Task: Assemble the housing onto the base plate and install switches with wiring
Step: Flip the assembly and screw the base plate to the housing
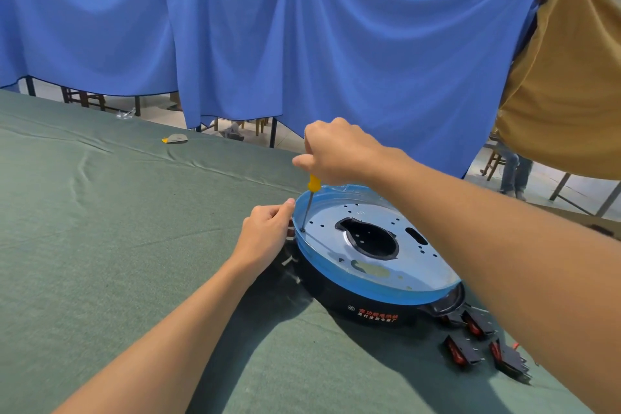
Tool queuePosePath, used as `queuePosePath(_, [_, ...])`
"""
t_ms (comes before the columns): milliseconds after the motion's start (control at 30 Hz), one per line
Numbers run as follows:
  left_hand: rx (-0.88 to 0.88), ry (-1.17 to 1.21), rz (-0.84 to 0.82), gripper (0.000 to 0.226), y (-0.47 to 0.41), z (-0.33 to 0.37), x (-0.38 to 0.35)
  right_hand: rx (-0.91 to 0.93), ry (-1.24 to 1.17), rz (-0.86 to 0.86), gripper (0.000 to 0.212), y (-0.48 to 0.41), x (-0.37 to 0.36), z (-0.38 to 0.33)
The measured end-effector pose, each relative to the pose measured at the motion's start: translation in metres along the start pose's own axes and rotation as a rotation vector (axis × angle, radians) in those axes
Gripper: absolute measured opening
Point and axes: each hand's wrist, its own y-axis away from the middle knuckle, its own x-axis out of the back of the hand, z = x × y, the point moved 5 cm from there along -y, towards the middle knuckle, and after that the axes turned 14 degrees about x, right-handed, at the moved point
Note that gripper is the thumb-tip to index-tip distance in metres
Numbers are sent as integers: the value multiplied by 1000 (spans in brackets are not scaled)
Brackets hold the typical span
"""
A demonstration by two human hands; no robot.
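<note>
Rocker switches (458,351), black with red faces, lie nearest me on the green table cloth (100,212), just right of the black housing (369,307). On the housing sits the shiny base plate (423,265), blue-rimmed. My left hand (265,232) pinches its left rim. My right hand (336,151) grips a yellow-handled screwdriver (311,198), nearly upright, tip on the plate beside that rim. Blue drapes (336,44) hang behind.

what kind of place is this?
Likely a small factory assembly bench: a cloth-covered table, a screwdriver on a plate atop a black housing, loose switches beside it, blue cloth hung as dividers.
</note>
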Motion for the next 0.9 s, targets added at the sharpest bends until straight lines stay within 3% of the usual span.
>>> queuePosePath(167, [-9,-13,11,56,-1,0,0,-21,-227,-211,31,-2,-1,2])
queuePosePath(267, [-19,-4,12,57,-2,-1,1,-1,-80,-61,16,-2,0,3])
queuePosePath(333, [-22,-3,5,55,-1,0,1,-23,10,-31,26,-1,-2,5])
queuePosePath(467, [-17,-9,13,59,-1,1,0,-19,-218,-226,31,1,1,3])
queuePosePath(633, [-7,-21,12,57,0,1,1,-21,-42,17,20,-1,-3,0])
queuePosePath(800, [7,-40,45,62,0,2,3,-35,-279,-96,14,-3,-5,3])
queuePosePath(900, [13,-53,45,61,-1,0,2,-7,-208,-6,21,-2,-3,1])
